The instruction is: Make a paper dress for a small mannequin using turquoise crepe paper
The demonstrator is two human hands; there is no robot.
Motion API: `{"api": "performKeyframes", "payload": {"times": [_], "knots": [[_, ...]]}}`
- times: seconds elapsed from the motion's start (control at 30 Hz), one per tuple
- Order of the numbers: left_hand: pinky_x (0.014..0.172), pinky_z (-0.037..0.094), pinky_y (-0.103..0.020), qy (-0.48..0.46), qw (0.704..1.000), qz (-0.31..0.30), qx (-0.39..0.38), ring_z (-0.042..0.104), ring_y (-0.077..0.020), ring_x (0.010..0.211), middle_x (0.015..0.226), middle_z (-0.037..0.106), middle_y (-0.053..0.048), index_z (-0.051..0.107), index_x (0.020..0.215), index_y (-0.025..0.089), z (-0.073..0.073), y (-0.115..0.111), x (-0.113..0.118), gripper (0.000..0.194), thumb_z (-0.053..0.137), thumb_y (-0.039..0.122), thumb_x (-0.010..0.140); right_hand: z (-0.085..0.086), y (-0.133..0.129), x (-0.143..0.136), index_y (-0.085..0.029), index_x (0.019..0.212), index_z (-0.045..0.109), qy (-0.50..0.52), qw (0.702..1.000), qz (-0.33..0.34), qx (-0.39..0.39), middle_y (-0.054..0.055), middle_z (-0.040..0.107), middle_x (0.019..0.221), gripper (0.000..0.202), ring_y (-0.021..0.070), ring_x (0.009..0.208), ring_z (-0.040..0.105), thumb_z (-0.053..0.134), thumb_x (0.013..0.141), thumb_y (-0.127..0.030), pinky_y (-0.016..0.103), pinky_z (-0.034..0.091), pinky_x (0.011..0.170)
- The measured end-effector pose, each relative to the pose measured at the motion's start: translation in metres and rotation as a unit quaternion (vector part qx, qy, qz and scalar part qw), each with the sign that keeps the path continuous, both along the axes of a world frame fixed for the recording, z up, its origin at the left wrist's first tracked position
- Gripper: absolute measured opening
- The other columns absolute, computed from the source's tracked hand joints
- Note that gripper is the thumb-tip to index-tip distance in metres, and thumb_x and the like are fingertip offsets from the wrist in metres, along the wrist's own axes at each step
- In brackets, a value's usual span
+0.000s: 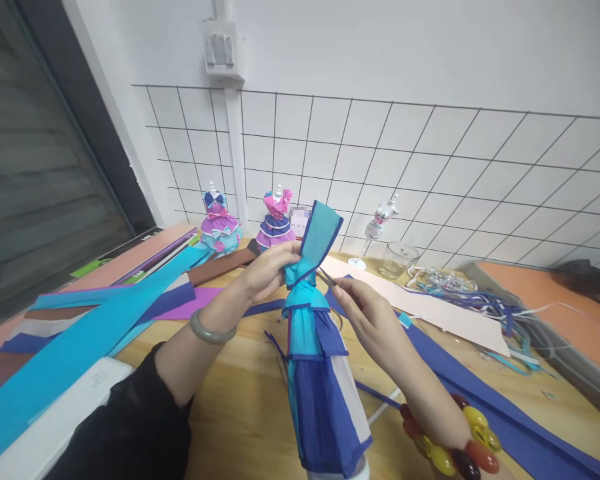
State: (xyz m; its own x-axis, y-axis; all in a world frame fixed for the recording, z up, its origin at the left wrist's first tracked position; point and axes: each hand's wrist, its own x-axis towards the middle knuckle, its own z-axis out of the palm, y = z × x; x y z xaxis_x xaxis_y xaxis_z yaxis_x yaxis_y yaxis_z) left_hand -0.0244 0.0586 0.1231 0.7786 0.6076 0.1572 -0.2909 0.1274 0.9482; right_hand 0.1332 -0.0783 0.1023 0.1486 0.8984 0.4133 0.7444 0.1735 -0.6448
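Note:
A small doll dress of crepe paper in turquoise, dark blue and white stands in front of me on a white base, its skirt in layers. From its top a wide turquoise strip with dark blue edges sticks up. My left hand pinches the dress top at the foot of this strip, from the left. On the right side, my right hand holds a slim metal tool, its tip against the bodice. Whether it is tweezers or small scissors I cannot tell.
Behind stand two dressed mini mannequins, a bare patterned one and a glass. Crepe paper strips lie left, with a white box. A dark blue strip, pale paper and tangled ribbons lie right.

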Motion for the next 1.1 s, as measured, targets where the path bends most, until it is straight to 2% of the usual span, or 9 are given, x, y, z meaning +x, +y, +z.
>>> {"api": "performKeyframes", "payload": {"times": [0.2, 0.37, 0.47, 0.67, 0.87, 1.03, 1.1], "knots": [[0.066, 0.049, -0.022, -0.009, 0.999, -0.025, -0.034, 0.060, -0.0101, 0.066, 0.076, 0.063, -0.002, 0.060, 0.089, 0.014, 0.001, -0.001, 0.000, 0.011, 0.056, 0.015, 0.078, 0.002, -0.003, -0.002, -0.019, 0.113, 0.062, -0.086, 0.996, 0.028, 0.016, 0.009, 0.067, 0.095, 0.032, 0.0208, 0.087, 0.064, 0.044, 0.096, -0.040, 0.033, 0.050, 0.074], [0.064, 0.049, -0.024, -0.024, 0.999, -0.041, -0.026, 0.059, -0.0108, 0.065, 0.078, 0.065, -0.004, 0.060, 0.083, 0.014, -0.002, 0.001, 0.001, 0.006, 0.056, 0.015, 0.078, 0.003, -0.005, -0.001, -0.019, 0.117, 0.061, -0.184, 0.982, -0.010, 0.031, 0.009, 0.064, 0.093, 0.033, 0.0203, 0.076, 0.065, 0.045, 0.096, -0.039, 0.034, 0.050, 0.069], [0.068, 0.049, -0.025, -0.028, 0.998, -0.060, -0.020, 0.060, -0.0119, 0.070, 0.084, 0.067, -0.006, 0.062, 0.086, 0.014, -0.004, 0.003, 0.001, 0.010, 0.054, 0.014, 0.080, 0.005, -0.007, -0.001, -0.020, 0.118, 0.061, -0.211, 0.976, -0.015, 0.046, 0.009, 0.064, 0.092, 0.033, 0.0201, 0.074, 0.065, 0.045, 0.096, -0.039, 0.033, 0.051, 0.067], [0.072, 0.051, -0.026, -0.030, 0.997, -0.065, -0.030, 0.063, -0.0137, 0.073, 0.081, 0.067, -0.005, 0.062, 0.084, 0.014, -0.003, 0.003, 0.001, 0.008, 0.055, 0.013, 0.080, 0.013, -0.014, 0.001, -0.019, 0.109, 0.064, -0.197, 0.978, -0.020, 0.061, 0.007, 0.063, 0.086, 0.029, 0.0184, 0.072, 0.063, 0.047, 0.095, -0.039, 0.031, 0.048, 0.063], [0.065, 0.050, -0.024, -0.036, 0.995, -0.077, -0.049, 0.061, -0.0120, 0.066, 0.077, 0.066, -0.004, 0.063, 0.080, 0.014, -0.003, -0.003, 0.001, 0.005, 0.058, 0.016, 0.079, 0.016, -0.016, -0.004, -0.017, 0.111, 0.063, -0.168, 0.982, -0.038, 0.077, 0.007, 0.063, 0.086, 0.027, 0.0183, 0.075, 0.062, 0.049, 0.095, -0.035, 0.030, 0.047, 0.065], [0.076, 0.054, -0.032, -0.017, 0.995, -0.091, -0.042, 0.067, -0.0185, 0.078, 0.084, 0.071, -0.008, 0.066, 0.084, 0.013, -0.002, -0.008, -0.001, 0.010, 0.058, 0.019, 0.080, 0.015, -0.016, -0.009, -0.017, 0.115, 0.062, -0.179, 0.982, -0.022, 0.063, 0.007, 0.063, 0.088, 0.030, 0.0182, 0.071, 0.062, 0.050, 0.095, -0.036, 0.030, 0.047, 0.063], [0.075, 0.054, -0.033, -0.013, 0.995, -0.086, -0.046, 0.068, -0.0193, 0.078, 0.086, 0.071, -0.009, 0.065, 0.083, 0.014, 0.000, -0.010, -0.002, 0.009, 0.059, 0.019, 0.080, 0.015, -0.016, -0.009, -0.017, 0.116, 0.062, -0.195, 0.979, -0.015, 0.065, 0.008, 0.064, 0.090, 0.033, 0.0186, 0.071, 0.062, 0.048, 0.095, -0.037, 0.031, 0.048, 0.063]]}}
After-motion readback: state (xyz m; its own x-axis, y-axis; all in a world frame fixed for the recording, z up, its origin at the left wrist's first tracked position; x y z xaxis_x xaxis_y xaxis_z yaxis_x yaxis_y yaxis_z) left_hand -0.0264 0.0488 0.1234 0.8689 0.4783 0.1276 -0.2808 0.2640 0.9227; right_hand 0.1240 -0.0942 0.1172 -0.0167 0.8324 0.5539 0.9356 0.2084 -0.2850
